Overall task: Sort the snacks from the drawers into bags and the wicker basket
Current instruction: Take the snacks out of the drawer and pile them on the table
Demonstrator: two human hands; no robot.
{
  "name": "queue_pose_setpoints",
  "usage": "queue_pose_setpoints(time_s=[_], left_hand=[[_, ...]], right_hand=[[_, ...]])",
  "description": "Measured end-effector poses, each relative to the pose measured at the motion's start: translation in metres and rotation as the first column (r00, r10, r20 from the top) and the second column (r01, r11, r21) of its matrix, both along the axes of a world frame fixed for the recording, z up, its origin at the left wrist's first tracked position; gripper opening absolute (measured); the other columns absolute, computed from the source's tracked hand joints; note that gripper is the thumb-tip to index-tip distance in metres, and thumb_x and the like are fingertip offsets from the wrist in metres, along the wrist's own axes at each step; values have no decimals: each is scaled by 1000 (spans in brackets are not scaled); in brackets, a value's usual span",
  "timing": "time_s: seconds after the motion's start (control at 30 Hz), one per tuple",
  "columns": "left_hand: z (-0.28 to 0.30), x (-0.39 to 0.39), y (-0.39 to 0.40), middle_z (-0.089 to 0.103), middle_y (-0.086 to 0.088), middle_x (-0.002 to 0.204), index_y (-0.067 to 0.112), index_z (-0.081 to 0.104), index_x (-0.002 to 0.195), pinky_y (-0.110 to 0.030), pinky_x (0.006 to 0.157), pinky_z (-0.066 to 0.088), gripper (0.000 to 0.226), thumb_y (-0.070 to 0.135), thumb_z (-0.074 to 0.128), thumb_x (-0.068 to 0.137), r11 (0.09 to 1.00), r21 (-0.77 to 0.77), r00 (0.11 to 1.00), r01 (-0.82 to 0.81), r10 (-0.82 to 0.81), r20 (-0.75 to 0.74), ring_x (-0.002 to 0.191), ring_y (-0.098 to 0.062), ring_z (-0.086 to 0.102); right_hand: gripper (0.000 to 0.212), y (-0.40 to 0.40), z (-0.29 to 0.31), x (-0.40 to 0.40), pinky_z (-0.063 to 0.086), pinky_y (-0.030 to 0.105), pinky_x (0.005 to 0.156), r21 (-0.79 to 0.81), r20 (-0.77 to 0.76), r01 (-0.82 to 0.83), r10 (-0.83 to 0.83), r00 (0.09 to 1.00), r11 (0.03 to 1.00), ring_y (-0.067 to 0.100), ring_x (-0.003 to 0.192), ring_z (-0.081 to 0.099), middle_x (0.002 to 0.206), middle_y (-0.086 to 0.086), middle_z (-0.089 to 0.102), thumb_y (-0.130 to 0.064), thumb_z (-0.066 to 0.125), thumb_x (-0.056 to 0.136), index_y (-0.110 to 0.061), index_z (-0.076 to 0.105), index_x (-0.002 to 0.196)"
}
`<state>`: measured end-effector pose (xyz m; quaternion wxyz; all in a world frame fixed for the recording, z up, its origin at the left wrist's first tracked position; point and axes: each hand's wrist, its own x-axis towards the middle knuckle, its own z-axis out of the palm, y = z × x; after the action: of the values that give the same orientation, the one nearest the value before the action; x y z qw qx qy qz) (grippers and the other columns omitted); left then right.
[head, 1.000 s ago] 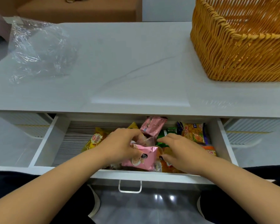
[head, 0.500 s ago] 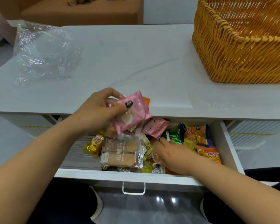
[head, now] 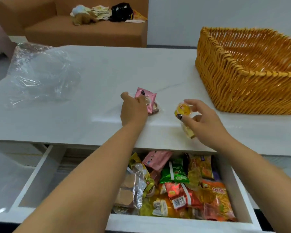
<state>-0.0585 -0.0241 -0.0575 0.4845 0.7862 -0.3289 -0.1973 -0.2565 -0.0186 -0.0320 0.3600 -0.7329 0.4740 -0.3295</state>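
White marble-look tabletop (head: 84, 115) spans mid-frame. Left hand (head: 133, 110) grips a pink snack packet (head: 147, 99) at centre; right hand (head: 203, 120) pinches a yellow jelly cup (head: 183, 109). Wicker basket (head: 242, 88) upper right, clear plastic bag (head: 39, 76) upper left. Open drawer (head: 242, 187) of snacks below. Brown sofa (head: 84, 32) behind.

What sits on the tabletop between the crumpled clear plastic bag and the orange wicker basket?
In the head view: the left hand gripping a pink snack packet, and the right hand pinching a small yellow jelly cup. Otherwise bare white tabletop.
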Motion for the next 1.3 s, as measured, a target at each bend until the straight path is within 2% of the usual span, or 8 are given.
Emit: queue_pose_setpoints(time_s=[0.23, 0.6, 0.9, 1.0, 1.07, 1.17, 1.23, 1.3], left_hand=[[-11, 0, -51, 62, -14, 110, 8, 37, 131, -36, 73, 36, 49, 47, 37, 102, 986, 161, 872, 50, -121, 474, 104, -34, 56], [-13, 20, -75, 56, 2, 133, 15, 42, 136, -37, 92, 40, 54, 54, 39, 98, 996, -63, 991, -56, 63, 115, 124, -19, 50], [-6, 9, 2, 57, 4, 125, 16, 50, 126, -20, 86, 41, 27, 23, 50, 100, 971, -240, 987, 7, -46, -156, 111, -12, 56], [-3, 2, 45, 57, 3, 125, 16, 49, 130, -6, 75, 36, 29, 21, 47, 101, 980, -115, 986, 160, -165, -32, 104, -8, 52], [-5, 1, 77, 54, 4, 135, 17, 47, 137, -6, 90, 33, 36, 21, 47, 102, 923, 9, 911, 383, -380, 158, 117, -9, 50], [-5, 15, 126, 42, 16, 143, 27, 41, 143, -18, 109, 31, 44, 24, 49, 100, 742, 240, 673, 626, -670, 315, 132, -2, 39], [-3, 31, 156, 50, 21, 132, 33, 49, 134, -18, 102, 42, 37, 27, 49, 98, 665, 258, 563, 701, -738, 371, 122, 3, 48], [-7, 46, 178, 61, 21, 114, 33, 58, 121, -20, 87, 51, 30, 30, 47, 93, 660, 256, 520, 706, -729, 444, 104, 1, 59]], right_hand=[[43, -70, -37, 53, 43, 29, 83, 49, 25, 398, -399, 916, 916, 17, 103, 57, 107, -7, 61, -48, 59, 89, -22, 58, 123], [62, -118, -33, 80, 37, 37, 96, -23, -139, 500, -498, 856, 866, 28, 127, 45, 147, 5, 39, -56, 34, 98, -17, 35, 146], [68, -59, -41, 60, 15, 31, 110, -129, -73, 185, -196, 978, 974, 26, 141, 14, 154, 12, 19, -35, 47, 99, -10, 14, 153], [66, -23, -42, 44, 13, 23, 111, -143, -87, 47, -60, 994, 989, 19, 140, 17, 152, 6, 22, -36, 51, 97, -13, 20, 151], [60, 2, -39, 25, 20, 30, 118, -160, -149, -138, 115, 982, 977, 15, 139, 22, 151, 2, 27, -33, 52, 97, -15, 26, 148], [48, 39, -37, -16, 23, 29, 118, -277, -477, -510, 344, 809, 815, 14, 138, 30, 148, 3, 37, -28, 49, 97, -16, 39, 143], [42, 58, -35, -32, 33, 31, 113, -330, -699, -705, 340, 629, 627, 21, 133, 42, 140, 7, 49, -27, 53, 92, -15, 53, 133], [30, 78, -27, -34, 48, 33, 100, -345, -737, -758, 340, 584, 554, 22, 121, 54, 128, 8, 60, -22, 64, 85, -14, 66, 114]])
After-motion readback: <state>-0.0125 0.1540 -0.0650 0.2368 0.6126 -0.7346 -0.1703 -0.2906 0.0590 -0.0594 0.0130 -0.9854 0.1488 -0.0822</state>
